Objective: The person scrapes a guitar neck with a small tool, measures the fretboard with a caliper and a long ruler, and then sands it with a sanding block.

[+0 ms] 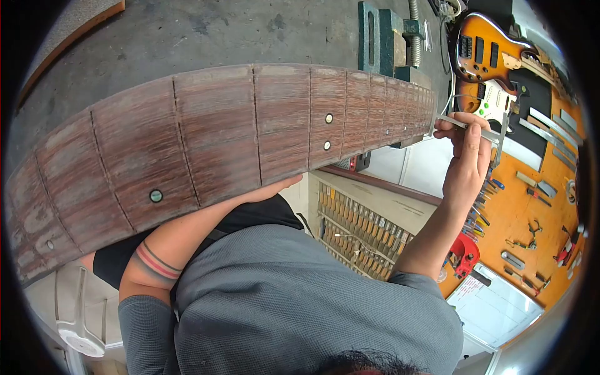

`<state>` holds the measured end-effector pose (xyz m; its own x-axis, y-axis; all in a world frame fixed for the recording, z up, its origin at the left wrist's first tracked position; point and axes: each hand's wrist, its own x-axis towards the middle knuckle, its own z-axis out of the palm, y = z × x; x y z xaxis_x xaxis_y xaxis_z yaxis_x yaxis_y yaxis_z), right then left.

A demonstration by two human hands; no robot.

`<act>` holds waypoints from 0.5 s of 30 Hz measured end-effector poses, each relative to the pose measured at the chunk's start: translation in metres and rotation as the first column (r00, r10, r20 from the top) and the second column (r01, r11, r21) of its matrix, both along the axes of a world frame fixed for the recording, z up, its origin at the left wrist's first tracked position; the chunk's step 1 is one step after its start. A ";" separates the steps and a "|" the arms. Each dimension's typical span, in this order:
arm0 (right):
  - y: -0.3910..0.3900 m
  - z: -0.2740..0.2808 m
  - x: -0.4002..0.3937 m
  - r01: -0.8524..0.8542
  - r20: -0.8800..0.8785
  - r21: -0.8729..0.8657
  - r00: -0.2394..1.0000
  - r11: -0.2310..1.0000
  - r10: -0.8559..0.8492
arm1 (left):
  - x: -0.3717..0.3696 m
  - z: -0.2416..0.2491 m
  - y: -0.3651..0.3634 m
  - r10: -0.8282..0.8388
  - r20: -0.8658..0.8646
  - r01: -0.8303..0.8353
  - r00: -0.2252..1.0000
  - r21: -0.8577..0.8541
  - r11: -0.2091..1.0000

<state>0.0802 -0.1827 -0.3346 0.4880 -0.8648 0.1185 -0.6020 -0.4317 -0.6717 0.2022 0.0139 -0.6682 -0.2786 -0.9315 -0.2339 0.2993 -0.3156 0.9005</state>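
A long reddish-brown fretboard (pixel 219 134) with dark cross slots and round inlay dots stretches across the view, its surface streaked with pale dust. Close to its narrow-spaced right end, my right hand (pixel 465 140) pinches a thin flat metal tool (pixel 492 135) between thumb and fingers. A crosswise metal bar shows at the tool's outer end, and its inner end comes right up to the fretboard's end. My left hand (pixel 278 189) lies along the fretboard's near edge, with most of its fingers hidden beneath.
A green bench vise (pixel 387 40) stands on the dark workbench (pixel 250 31) behind the fretboard. Sunburst electric guitars (pixel 494 47) are at the upper right. Hand tools hang on an orange board (pixel 509 203), near a red clamp (pixel 464 251). A rack (pixel 359 222) holds many small pieces below.
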 end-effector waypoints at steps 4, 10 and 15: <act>0.000 0.000 0.001 0.017 0.000 -0.013 1.000 1.000 -0.017 | 0.004 0.002 -0.001 0.049 -0.302 -0.027 0.952 0.077 0.997; 0.001 -0.001 0.000 0.011 -0.002 -0.015 1.000 1.000 -0.011 | 0.009 0.008 -0.006 -0.049 -0.235 0.055 0.971 0.019 0.998; 0.002 -0.001 0.000 0.023 0.003 -0.008 1.000 1.000 -0.023 | -0.008 -0.017 0.000 0.013 -0.208 -0.011 0.978 0.012 1.000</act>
<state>0.0805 -0.1809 -0.3360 0.4680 -0.8746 0.1268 -0.6094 -0.4233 -0.6704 0.1942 0.0136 -0.6849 -0.3110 -0.9329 -0.1816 0.4836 -0.3198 0.8147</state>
